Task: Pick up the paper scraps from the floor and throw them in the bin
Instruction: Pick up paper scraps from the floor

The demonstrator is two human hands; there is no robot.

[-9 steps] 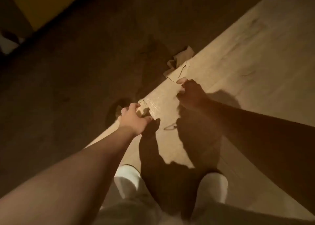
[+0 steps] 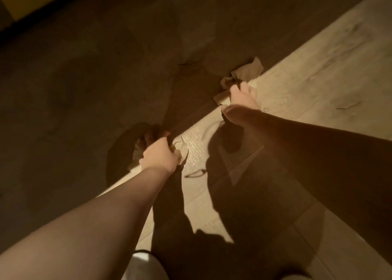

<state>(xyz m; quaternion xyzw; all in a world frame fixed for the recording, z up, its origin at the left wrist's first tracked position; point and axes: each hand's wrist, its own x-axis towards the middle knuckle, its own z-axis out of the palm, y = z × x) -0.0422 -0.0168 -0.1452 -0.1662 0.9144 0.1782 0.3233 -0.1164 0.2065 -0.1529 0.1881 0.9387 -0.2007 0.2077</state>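
Both arms reach down to a dim wooden floor. My left hand (image 2: 160, 153) closes over a crumpled paper scrap (image 2: 137, 152) lying at the edge of the lit strip, half in shadow. Farther right, my right hand (image 2: 241, 98) presses its fingers onto a larger crumpled paper scrap (image 2: 248, 71) that straddles the line between light and dark. A flat piece of that paper (image 2: 220, 97) sticks out left of the hand. No bin is in view.
A thin dark sliver (image 2: 194, 173) lies on the lit planks below my left hand, another small sliver (image 2: 347, 106) at the right. The left half of the floor is in deep shadow. My knees in pale clothing (image 2: 144, 267) show at the bottom.
Both hands have dropped onto the scraps: the left hand has closed on the near scrap, and the right hand has reached forward onto the far one.
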